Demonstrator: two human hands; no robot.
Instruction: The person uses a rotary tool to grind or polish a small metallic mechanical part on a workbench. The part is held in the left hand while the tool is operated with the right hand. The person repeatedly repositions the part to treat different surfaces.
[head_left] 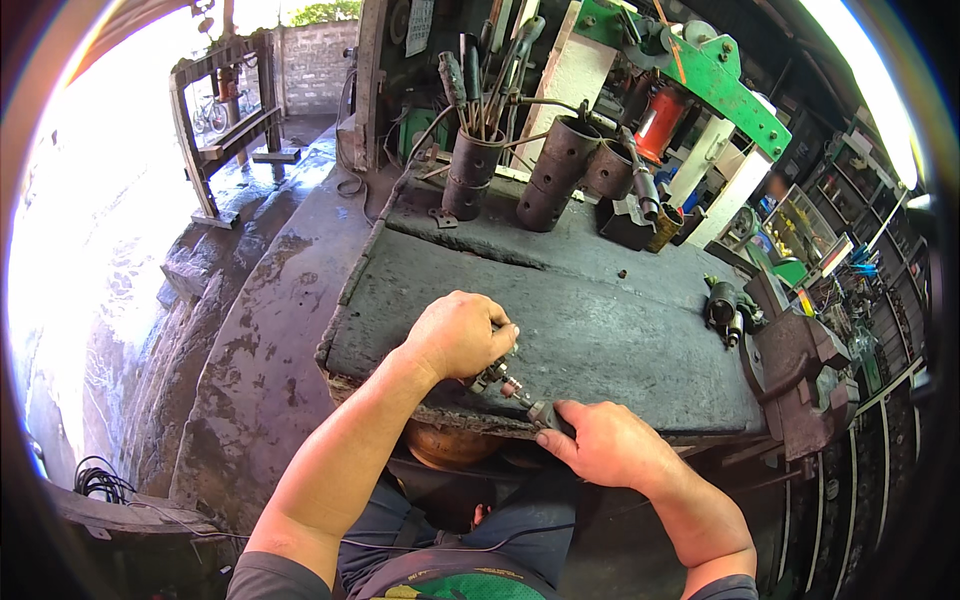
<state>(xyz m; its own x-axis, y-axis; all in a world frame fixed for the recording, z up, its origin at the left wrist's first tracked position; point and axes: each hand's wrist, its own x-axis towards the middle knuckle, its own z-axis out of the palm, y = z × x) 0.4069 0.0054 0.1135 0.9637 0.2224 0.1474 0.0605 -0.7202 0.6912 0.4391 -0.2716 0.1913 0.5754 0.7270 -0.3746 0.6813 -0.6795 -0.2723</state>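
At the near edge of the dark workbench [600, 310], my left hand [458, 335] is closed, its fingers curled over a small metal assembly [488, 376]. What those fingers pinch, if anything, is hidden behind the hand. From the assembly a thin metal shaft [513, 388] with a copper-coloured band slants down to the right. It meets a grey cylindrical metal part [549, 418], which my right hand [612, 442] grips between thumb and fingers. Both hands are close together, just over the bench's front edge.
A bench vise [805, 385] stands at the right end, beside a dark motor-like part [722, 303]. Metal tubes holding tools [472, 175] line the back, near a green press frame [735, 95] with a red jack [662, 123]. Under the bench sits a rounded orange-brown object [450, 446].
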